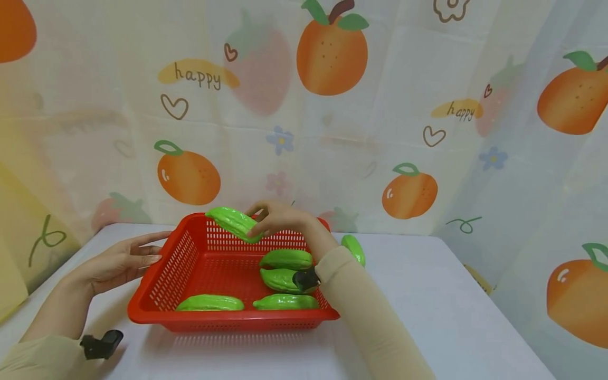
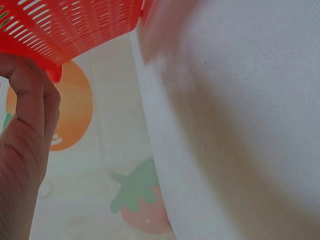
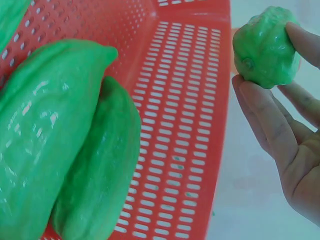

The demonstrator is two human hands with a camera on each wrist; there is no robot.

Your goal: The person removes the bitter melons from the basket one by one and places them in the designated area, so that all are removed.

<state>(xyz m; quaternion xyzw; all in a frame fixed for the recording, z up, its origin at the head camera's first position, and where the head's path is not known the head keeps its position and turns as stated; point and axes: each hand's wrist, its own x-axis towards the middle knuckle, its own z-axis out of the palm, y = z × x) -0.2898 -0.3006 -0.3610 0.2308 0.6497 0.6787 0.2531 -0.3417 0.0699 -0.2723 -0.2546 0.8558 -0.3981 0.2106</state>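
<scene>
A green bitter melon is pinched in my right hand, raised over the far side of the red plastic basket. The right wrist view shows this bitter melon end-on between thumb and fingers. My left hand grips the basket's left rim, with thumb and fingertips at the edge; in the left wrist view its fingers are bent up against the rim. Several more bitter melons lie in the basket: one at front left, the others along the right side.
Another bitter melon lies on the white table, right of the basket, partly behind my right forearm. A fruit-printed curtain hangs behind the table. Black wrist mounts sit at both sleeves.
</scene>
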